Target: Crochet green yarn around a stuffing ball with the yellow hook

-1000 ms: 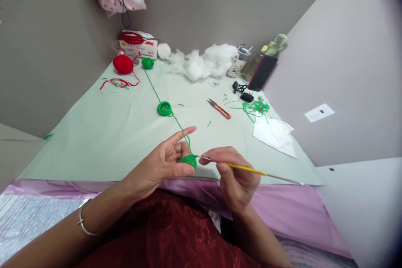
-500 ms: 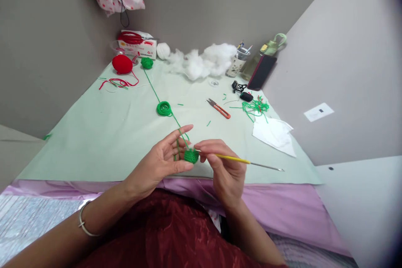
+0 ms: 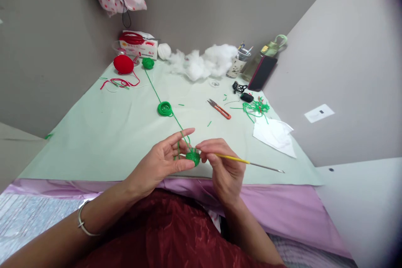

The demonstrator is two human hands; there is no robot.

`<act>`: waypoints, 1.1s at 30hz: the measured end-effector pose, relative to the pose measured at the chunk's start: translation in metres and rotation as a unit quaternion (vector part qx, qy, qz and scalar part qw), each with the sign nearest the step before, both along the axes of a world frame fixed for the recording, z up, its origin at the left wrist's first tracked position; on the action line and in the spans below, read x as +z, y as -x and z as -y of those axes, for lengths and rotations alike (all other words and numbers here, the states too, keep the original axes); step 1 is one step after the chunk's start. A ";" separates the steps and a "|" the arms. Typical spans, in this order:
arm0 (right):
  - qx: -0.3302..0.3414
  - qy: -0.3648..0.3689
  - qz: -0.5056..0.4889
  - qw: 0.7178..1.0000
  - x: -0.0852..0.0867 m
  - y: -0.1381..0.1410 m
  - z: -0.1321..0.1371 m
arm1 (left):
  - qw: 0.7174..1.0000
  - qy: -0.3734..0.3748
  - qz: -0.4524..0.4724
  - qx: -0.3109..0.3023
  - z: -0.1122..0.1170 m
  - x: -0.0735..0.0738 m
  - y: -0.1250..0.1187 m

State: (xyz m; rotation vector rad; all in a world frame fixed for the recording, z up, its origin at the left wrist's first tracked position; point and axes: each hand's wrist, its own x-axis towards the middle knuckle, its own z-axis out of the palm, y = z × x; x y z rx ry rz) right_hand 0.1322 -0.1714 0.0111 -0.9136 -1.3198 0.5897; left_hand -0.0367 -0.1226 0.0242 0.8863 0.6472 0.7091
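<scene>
My left hand (image 3: 168, 153) pinches a small green crochet piece (image 3: 192, 158) between thumb and fingers, its index finger stretched out with green yarn (image 3: 177, 122) running over it. The yarn leads back to a flat green coil (image 3: 165, 109) and on to a green yarn ball (image 3: 148, 63). My right hand (image 3: 224, 165) grips a crochet hook (image 3: 234, 158) with a yellow handle like a pen. Its working tip is at the top edge of the green piece, partly hidden by my fingers; the other metal end points out to the right.
Orange thread snips (image 3: 220, 109) lie beyond my hands. White stuffing (image 3: 201, 63) is heaped at the back, near a red yarn ball (image 3: 123, 64). On the right are green yarn scraps (image 3: 256, 106), a white cloth (image 3: 273, 136), a phone (image 3: 263, 73) and a pen cup (image 3: 238, 63).
The green piece has tilted and shifted slightly down and right in my left fingers. The hook's tip stays at its top edge, and my right hand has barely moved.
</scene>
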 end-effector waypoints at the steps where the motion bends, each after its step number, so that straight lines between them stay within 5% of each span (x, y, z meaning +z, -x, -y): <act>1: -0.008 -0.001 0.004 1.000 0.000 0.000 0.000 | 1.000 -0.002 -0.001 -0.005 0.000 0.000 0.000; 17: 0.001 -0.004 0.027 1.000 0.000 0.000 -0.002 | 1.000 -0.013 -0.003 -0.017 -0.003 -0.001 0.002; 26: -0.051 -0.024 0.073 0.996 -0.001 0.000 0.000 | 1.000 -0.022 -0.020 0.005 0.000 0.003 -0.001; 30: -0.132 -0.092 0.225 0.961 -0.015 0.004 0.001 | 0.999 -0.028 -0.010 0.016 0.002 0.001 -0.004; 33: -0.173 -0.142 0.226 0.948 -0.023 0.010 0.001 | 1.000 0.001 0.024 0.019 0.006 0.002 -0.007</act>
